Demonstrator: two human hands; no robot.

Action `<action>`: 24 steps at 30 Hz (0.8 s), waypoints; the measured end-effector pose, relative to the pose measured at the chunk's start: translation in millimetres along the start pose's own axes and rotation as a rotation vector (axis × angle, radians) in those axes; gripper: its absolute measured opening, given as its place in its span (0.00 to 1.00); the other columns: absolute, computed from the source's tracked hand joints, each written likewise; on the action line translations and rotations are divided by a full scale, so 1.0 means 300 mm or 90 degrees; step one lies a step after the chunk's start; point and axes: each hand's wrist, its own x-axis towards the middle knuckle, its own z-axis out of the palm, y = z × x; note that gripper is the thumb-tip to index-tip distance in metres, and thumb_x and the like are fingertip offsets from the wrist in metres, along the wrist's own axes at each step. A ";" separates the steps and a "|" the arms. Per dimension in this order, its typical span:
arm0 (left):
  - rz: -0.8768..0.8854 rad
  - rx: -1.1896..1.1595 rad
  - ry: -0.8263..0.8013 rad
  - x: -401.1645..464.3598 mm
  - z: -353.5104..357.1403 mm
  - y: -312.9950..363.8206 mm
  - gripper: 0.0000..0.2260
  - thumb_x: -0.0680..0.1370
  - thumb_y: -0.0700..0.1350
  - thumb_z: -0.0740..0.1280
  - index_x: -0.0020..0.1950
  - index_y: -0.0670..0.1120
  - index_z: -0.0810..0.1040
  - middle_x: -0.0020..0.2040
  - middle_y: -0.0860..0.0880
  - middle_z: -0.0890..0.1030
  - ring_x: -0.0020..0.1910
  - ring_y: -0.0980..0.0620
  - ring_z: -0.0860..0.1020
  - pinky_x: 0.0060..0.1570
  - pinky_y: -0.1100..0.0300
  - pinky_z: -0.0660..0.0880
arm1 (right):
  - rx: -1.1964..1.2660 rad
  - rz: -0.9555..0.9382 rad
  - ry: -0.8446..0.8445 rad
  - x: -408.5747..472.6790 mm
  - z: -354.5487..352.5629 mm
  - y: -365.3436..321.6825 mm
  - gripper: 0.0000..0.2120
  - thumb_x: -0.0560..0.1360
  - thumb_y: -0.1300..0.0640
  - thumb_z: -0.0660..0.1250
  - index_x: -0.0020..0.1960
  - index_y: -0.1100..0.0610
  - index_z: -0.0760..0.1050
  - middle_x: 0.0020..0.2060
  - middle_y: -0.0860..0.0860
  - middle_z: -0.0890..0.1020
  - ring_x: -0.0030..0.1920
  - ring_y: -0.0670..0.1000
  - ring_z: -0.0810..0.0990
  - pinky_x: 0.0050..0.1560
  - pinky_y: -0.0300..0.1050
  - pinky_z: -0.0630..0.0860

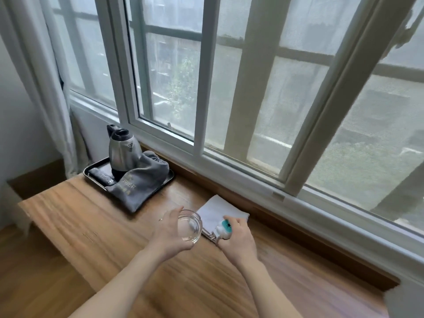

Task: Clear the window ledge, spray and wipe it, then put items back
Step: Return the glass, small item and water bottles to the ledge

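left hand (171, 228) holds glass bowl (190, 226) — right hand (238, 237) grips sprayer (224, 228)

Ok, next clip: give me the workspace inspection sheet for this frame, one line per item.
Surface: wooden ledge under the window, grain visible, no spills seen.
Job's things: glass bowl held above the ledge; spray bottle with white and teal head; folded white cloth lying flat by the window frame.
Clutter: black tray at the far left end, carrying a steel kettle, a grey pouch that overhangs its near edge, and a dark flat item, too unclear to name.
Grippers: left hand grips the bowl; right hand grips the spray bottle.
Cables: nothing seen.
Surroundings: sliding window with mesh screen, white curtain at left, wooden floor below.
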 end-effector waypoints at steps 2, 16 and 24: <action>0.013 0.008 -0.012 0.049 -0.051 -0.056 0.51 0.55 0.60 0.75 0.76 0.54 0.59 0.70 0.53 0.68 0.67 0.51 0.69 0.65 0.57 0.68 | -0.002 0.021 0.005 0.018 0.052 -0.064 0.30 0.71 0.53 0.69 0.72 0.44 0.69 0.61 0.43 0.70 0.57 0.47 0.74 0.54 0.40 0.73; 0.043 0.040 -0.063 0.333 -0.196 -0.276 0.49 0.58 0.59 0.74 0.76 0.54 0.59 0.70 0.55 0.65 0.70 0.53 0.66 0.67 0.58 0.67 | -0.007 0.051 0.013 0.275 0.247 -0.300 0.28 0.71 0.52 0.69 0.71 0.45 0.70 0.60 0.44 0.71 0.59 0.48 0.73 0.55 0.41 0.74; 0.009 0.085 -0.077 0.496 -0.163 -0.360 0.47 0.57 0.61 0.72 0.74 0.53 0.61 0.67 0.55 0.67 0.66 0.51 0.70 0.65 0.58 0.68 | -0.036 0.040 -0.022 0.511 0.315 -0.307 0.29 0.72 0.54 0.67 0.72 0.43 0.68 0.62 0.43 0.69 0.58 0.48 0.73 0.51 0.41 0.74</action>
